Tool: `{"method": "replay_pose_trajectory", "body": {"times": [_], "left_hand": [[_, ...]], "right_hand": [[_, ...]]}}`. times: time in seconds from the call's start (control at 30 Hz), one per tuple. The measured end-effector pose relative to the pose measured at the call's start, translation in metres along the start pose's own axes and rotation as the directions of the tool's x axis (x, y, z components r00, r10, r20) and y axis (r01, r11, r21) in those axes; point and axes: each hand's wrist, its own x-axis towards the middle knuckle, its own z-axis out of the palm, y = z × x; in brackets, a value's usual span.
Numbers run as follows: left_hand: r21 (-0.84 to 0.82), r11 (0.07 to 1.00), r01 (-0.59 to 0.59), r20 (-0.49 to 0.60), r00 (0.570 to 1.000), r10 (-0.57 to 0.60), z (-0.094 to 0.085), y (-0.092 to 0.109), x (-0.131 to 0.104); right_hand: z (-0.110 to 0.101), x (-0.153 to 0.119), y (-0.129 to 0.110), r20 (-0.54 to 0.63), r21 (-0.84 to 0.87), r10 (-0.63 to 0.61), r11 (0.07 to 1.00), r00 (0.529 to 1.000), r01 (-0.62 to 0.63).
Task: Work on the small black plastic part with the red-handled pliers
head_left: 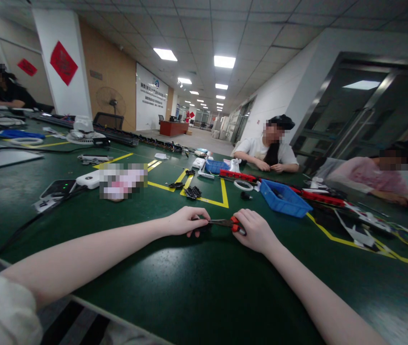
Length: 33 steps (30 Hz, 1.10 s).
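Observation:
My right hand [256, 231] is wrapped round the red handles of a pair of long-nose pliers [222, 222]. The jaws point left and reach the fingertips of my left hand [188, 220]. That hand is closed in a pinch on a small black part [204, 228], mostly hidden by the fingers. Whether the jaws grip the part is too small to tell. Both hands are just above the green table [175, 282], near its middle. Beyond them lie several similar black parts [192, 192] in a cluster by the yellow tape lines.
A blue bin [285, 205] stands beyond my right hand, with a white ring [243, 185] nearby. On the left are a phone-like object [124, 182], a white device [88, 179] and black cables. Co-workers sit across the table and at its sides; long red strips [238, 176] lie toward the right.

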Motion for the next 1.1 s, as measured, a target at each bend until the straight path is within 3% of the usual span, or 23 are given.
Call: {"method": "replay_pose_trajectory", "body": {"times": [0.43, 0.9, 1.1], "left_hand": [[0.017, 0.999, 0.033, -0.045, 0.998, -0.033, -0.0007, 0.0005, -0.0008], [0.131, 0.991, -0.013, 0.089, 0.996, 0.001, -0.0072, 0.0015, -0.0056], [0.335, 0.941, -0.039, 0.086, 0.996, 0.011, -0.0078, 0.0067, -0.0062]], "right_hand": [[-0.0004, 0.0004, -0.0011, -0.027, -0.024, 0.009, 1.0, 1.0, -0.009], [-0.0004, -0.0001, -0.0003, -0.026, -0.02, 0.003, 1.0, 1.0, -0.004], [-0.0021, 0.0006, -0.0022, 0.008, -0.017, 0.003, 1.0, 1.0, -0.003]]}}
